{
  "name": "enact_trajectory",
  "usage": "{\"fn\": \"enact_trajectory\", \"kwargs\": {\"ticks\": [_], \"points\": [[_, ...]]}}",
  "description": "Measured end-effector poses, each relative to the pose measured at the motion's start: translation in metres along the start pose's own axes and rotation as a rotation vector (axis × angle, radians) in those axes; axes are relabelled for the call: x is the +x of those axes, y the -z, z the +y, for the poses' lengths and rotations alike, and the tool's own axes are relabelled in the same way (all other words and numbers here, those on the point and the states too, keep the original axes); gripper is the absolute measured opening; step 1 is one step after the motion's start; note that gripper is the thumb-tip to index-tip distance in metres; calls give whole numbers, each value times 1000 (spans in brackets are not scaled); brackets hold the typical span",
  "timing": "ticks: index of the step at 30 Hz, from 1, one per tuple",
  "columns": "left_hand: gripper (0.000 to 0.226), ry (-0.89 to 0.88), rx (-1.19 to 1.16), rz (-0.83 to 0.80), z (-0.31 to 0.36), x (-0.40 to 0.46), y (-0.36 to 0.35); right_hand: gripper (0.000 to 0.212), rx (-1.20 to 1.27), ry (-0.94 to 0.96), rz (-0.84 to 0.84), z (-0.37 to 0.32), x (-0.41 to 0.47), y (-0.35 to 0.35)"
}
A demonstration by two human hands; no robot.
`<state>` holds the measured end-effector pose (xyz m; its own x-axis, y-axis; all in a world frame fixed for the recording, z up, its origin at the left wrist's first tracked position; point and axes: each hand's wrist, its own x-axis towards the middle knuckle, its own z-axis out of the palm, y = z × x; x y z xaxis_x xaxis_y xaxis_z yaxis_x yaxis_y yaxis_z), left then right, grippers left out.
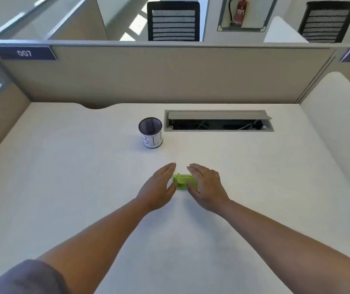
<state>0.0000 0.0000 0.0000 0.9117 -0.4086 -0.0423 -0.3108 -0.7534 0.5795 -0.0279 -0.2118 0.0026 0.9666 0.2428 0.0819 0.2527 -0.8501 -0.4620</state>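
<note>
A small green plastic object, flat and rectangular, lies on the white desk between my two hands. My left hand stands on its edge just left of it, fingers straight, thumb near the object's left end. My right hand hovers over the object's right part with fingers straight and covers that end; its thumb lies along the object's front. Neither hand grips it. A black mesh cup with a white paper label reading "BIN" stands upright farther back, left of centre.
An open cable hatch is sunk into the desk right of the cup. Beige partition walls close the desk at the back and left, a white divider on the right. Office chairs and a fire extinguisher show beyond.
</note>
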Motion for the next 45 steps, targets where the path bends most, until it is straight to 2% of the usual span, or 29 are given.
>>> {"fn": "enact_trajectory", "kwargs": {"ticks": [5,12,18,24,29,31,34,36,40,43,45], "points": [[61,101,-58,-93,-17,-3,-16,43,-7,-50,-54,10,2,-13],[55,137,-149,-29,-24,-1,-28,35,-11,-92,-88,14,16,-20],[38,141,-176,11,-22,8,-33,38,-54,-139,-191,15,31,-24],[18,238,-225,-1,-22,11,-35,30,6,-198,-236,14,40,-23],[12,265,-268,9,-23,13,-37,37,114,-272,-283,10,38,-25],[19,382,-426,48,-24,11,-36,41,176,-292,-266,7,36,-25],[28,608,-889,156,-22,12,-32,47,306,-315,-198,-1,32,-23],[27,686,-1161,195,-15,16,-27,49,389,-338,-150,-11,30,-20],[37,753,-1523,164,4,19,-23,57,463,-363,-96,-32,27,-15],[53,729,-1668,121,12,22,-25,63,468,-367,-55,-48,28,-10],[58,719,-1730,149,18,25,-25,62,471,-367,-39,-56,28,-8]]}}
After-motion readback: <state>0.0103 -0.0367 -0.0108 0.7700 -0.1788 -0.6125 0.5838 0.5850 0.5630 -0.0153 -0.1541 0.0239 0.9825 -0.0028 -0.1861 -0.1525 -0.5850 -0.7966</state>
